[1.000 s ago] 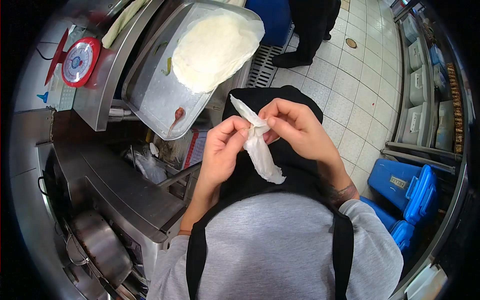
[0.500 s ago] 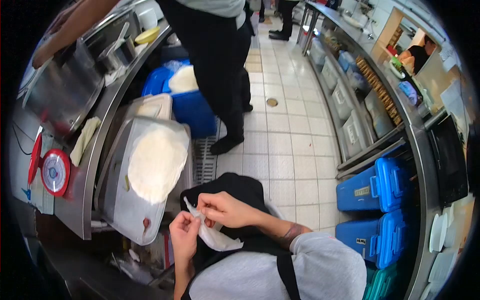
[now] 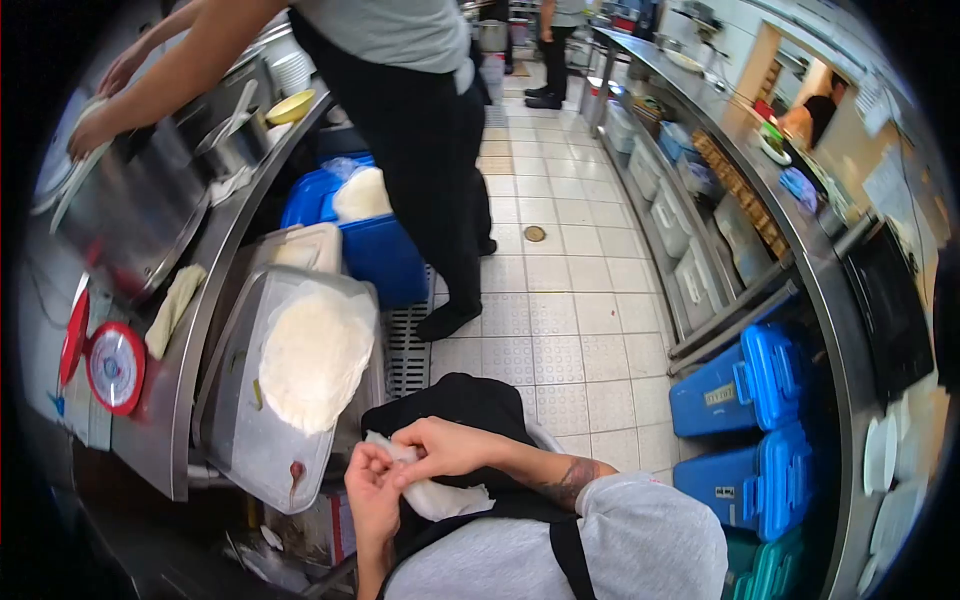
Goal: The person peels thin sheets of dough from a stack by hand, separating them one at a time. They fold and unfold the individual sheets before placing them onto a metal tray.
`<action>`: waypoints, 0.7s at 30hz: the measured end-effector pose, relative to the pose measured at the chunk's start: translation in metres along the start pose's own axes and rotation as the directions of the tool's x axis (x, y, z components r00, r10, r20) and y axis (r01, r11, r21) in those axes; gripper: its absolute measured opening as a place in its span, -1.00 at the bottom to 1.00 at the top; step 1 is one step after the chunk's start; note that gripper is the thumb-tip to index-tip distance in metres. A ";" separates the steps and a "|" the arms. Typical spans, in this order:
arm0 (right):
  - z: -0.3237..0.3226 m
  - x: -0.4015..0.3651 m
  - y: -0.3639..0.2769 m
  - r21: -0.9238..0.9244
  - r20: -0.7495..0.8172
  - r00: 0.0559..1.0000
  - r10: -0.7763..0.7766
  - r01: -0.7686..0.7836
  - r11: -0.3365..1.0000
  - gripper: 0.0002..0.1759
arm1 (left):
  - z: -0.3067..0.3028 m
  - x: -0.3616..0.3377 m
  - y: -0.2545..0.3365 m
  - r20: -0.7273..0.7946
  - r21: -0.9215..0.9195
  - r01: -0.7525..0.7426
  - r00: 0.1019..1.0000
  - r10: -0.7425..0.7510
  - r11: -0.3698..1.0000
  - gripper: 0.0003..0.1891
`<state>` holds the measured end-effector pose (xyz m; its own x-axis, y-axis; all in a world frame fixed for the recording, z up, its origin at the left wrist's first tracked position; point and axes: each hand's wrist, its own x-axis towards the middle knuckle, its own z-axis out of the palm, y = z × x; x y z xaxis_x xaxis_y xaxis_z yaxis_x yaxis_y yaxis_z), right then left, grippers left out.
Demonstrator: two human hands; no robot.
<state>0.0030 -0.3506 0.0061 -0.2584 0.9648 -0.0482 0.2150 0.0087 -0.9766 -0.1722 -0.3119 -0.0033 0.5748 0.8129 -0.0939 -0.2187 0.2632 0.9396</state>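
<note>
Above my lap, my left hand (image 3: 374,492) and my right hand (image 3: 448,446) pinch a thin, limp white sheet (image 3: 445,500) between their fingertips. Its loose end hangs below my right hand over the black apron. To the left of my hands lies a grey tray (image 3: 228,425) bearing a stack of round, pale wrapper-like sheets (image 3: 315,362). A small reddish-brown piece (image 3: 296,476) rests near the tray's front end, and a thin green strip (image 3: 257,394) lies beside the stack. My fingers partly cover the upper edge of the held sheet.
A co-worker (image 3: 420,150) stands ahead, arms over a large metal pot (image 3: 135,220). On the left steel counter sits a red scale (image 3: 115,367). Behind the tray is a blue bin (image 3: 385,255). Blue lidded boxes (image 3: 735,395) stand at the right under a shelf.
My fingers have shifted along the white sheet, with my hands staying close together. The co-worker leans further over the pot, both hands now at its rim. The camera view has tilted up slightly.
</note>
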 end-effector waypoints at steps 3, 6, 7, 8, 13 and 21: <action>0.007 0.001 0.010 0.423 0.096 0.995 -0.016 -0.026 0.906 -0.65 | 0.004 -0.002 0.008 -0.025 -0.017 -0.052 0.998 0.051 0.999 -0.83; 0.010 -0.002 0.010 0.270 -0.037 0.991 -0.125 0.130 0.954 -0.71 | -0.002 -0.002 0.000 -0.027 0.105 -0.114 0.993 0.117 0.988 -0.81; 0.006 -0.005 0.008 0.085 -0.102 0.983 -0.153 0.162 0.983 -0.73 | -0.005 -0.002 -0.001 -0.039 0.224 -0.160 0.984 0.173 0.961 -0.80; 0.003 -0.006 0.006 -0.104 -0.160 0.969 -0.189 0.174 0.979 -0.74 | -0.010 -0.001 -0.001 -0.044 0.340 -0.199 0.973 0.227 0.919 -0.79; -0.015 -0.010 0.002 -0.232 -0.509 0.843 -0.174 0.060 0.971 -0.84 | -0.015 0.000 0.001 -0.216 0.400 -0.153 0.942 0.255 0.904 -0.74; 0.009 -0.001 0.003 -0.387 -0.305 0.904 -0.299 0.169 0.906 -0.82 | -0.001 0.001 -0.010 -0.145 0.504 -0.210 0.936 0.321 0.838 -0.81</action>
<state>-0.0040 -0.3541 0.0013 -0.0105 0.9499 0.3124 0.5156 0.2729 -0.8122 -0.1699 -0.3132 -0.0126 0.3530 0.9207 0.1664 0.0934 -0.2116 0.9729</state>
